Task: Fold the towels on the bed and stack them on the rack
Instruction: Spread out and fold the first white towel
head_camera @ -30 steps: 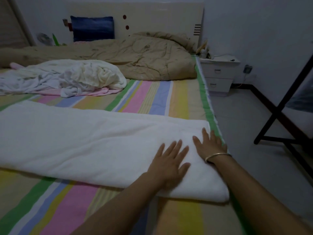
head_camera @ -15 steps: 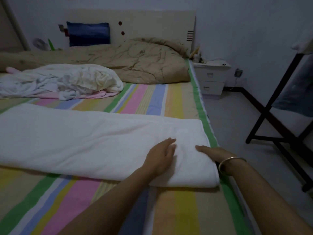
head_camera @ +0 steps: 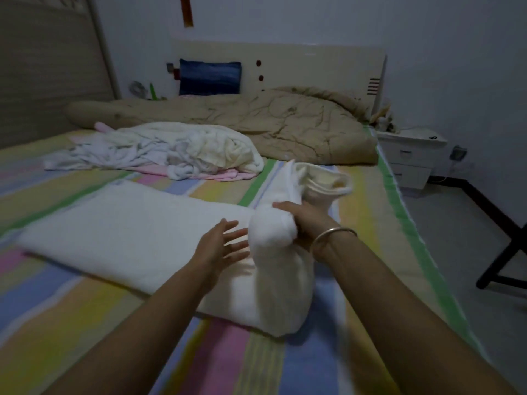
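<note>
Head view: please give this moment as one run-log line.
step: folding; right hand: grips raised end of long white terry towel; left hand: open beside fold; crumpled white towel pile: behind

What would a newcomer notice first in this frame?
The long white folded towel across the multicoloured striped bedsheet, its right end lifted in the grip of the right hand, with the left hand open beside it. Behind lies a crumpled pile of white towels, and a tan quilt bunched at the headboard.
</note>
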Tool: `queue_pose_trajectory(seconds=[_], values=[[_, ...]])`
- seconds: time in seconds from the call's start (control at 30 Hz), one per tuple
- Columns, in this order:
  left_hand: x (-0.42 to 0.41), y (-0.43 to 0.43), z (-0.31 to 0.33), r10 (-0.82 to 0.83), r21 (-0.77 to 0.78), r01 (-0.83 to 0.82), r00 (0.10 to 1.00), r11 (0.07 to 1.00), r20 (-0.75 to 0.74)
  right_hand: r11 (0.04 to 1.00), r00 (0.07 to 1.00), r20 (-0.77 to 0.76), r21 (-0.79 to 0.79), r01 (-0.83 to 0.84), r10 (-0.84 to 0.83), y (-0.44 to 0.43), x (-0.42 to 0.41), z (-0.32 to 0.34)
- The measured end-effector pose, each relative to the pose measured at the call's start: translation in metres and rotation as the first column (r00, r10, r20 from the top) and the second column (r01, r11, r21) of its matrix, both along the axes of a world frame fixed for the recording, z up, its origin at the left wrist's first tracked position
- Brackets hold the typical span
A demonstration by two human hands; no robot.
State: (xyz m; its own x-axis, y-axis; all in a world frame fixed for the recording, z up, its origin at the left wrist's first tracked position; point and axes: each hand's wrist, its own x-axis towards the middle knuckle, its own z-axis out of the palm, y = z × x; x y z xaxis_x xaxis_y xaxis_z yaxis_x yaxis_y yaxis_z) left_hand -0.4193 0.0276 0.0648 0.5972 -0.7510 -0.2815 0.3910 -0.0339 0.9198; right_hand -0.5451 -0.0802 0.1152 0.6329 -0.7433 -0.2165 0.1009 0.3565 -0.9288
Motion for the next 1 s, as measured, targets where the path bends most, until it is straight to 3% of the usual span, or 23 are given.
queue_pose_trajectory(seconds=[0.1, 0.23, 0.3, 0.33, 0.4, 0.43, 0.47, 0.5, 0.6, 0.67, 0.77, 1.0], values=[[0.069, 0.021, -0.008, 0.046, 0.063, -0.043, 0.998, 0.997, -0.047, 0.992, 0.981, -0.171, -0.073, -0.104, 0.090, 0.021, 0.080, -0.007], [0.154, 0.048, -0.030, 0.017, 0.251, 0.010, 0.994, 0.968, -0.105, 0.966, 0.852, -0.466, 0.028, -0.257, 0.240, 0.036, 0.147, -0.021], [0.168, 0.052, -0.036, -0.102, 0.325, 0.132, 0.989, 0.936, -0.109, 0.940, 0.821, -0.567, -0.241, -0.243, 0.067, 0.023, 0.156, -0.033], [0.170, 0.051, -0.037, -0.164, 0.356, 0.188, 0.982, 0.915, -0.096, 0.863, 0.796, -0.599, -0.445, -0.239, -0.089, 0.013, 0.157, -0.038], [0.172, 0.047, -0.032, -0.251, 0.402, 0.243, 0.967, 0.883, -0.033, 0.584, 0.648, -0.629, -0.741, -0.332, -0.429, -0.007, 0.154, -0.048], [0.172, 0.043, -0.027, -0.281, 0.432, 0.239, 0.959, 0.870, 0.036, 0.436, 0.558, -0.602, -0.798, -0.415, -0.572, -0.015, 0.151, -0.054], [0.170, 0.038, -0.022, -0.313, 0.466, 0.224, 0.942, 0.856, 0.121, 0.346, 0.485, -0.587, -0.795, -0.498, -0.648, -0.022, 0.147, -0.060], [0.169, 0.032, -0.016, -0.338, 0.489, 0.205, 0.920, 0.848, 0.200, 0.341, 0.427, -0.616, -0.755, -0.561, -0.662, -0.027, 0.146, -0.066], [0.169, 0.014, -0.010, -0.387, 0.509, 0.208, 0.880, 0.835, 0.275, 0.515, 0.354, -0.797, -0.591, -0.620, -0.489, -0.027, 0.152, -0.082], [0.167, 0.008, -0.012, -0.418, 0.509, 0.233, 0.862, 0.829, 0.286, 0.496, 0.338, -0.800, -0.580, -0.646, -0.496, -0.022, 0.160, -0.090], [0.162, 0.006, -0.026, -0.462, 0.512, 0.217, 0.783, 0.831, 0.418, 0.467, 0.330, -0.790, -0.583, -0.665, -0.517, -0.014, 0.163, -0.090], [0.173, 0.014, -0.040, -0.299, 0.348, 0.081, 0.711, 0.934, 0.636, 0.445, 0.409, -0.780, -0.613, -0.653, -0.474, 0.008, 0.164, -0.083]])
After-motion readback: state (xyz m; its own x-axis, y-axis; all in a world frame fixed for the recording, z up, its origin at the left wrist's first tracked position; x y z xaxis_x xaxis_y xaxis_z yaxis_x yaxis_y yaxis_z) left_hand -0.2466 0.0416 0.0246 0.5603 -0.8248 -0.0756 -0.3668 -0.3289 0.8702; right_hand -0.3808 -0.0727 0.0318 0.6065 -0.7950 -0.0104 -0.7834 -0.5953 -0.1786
